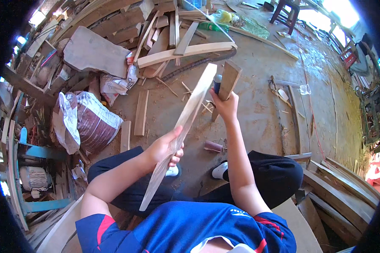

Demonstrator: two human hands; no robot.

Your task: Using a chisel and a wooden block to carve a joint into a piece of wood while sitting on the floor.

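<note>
My left hand [164, 148] is wrapped round a long, pale wooden slat [193, 103], which slants from near my lap up toward the middle of the view. In my right hand [226, 105] is a shorter, darker wooden board [229, 79], held tilted with its upper end rising above the fist. Beside that board, against the same hand, stands a dark blue cylinder [217, 84] with a paler top; its lower part is hidden, so its kind is unclear. The far end of the slat comes close to the cylinder but appears apart from it.
Below my hands a brownish roll-like piece [213, 146] lies on the floor between my feet. Loose boards [141, 113] and a filled sack [98, 120] are at left, with a wood pile [173, 33] beyond. Planks [337, 198] lie at right; a dark stool [285, 16] stands far off.
</note>
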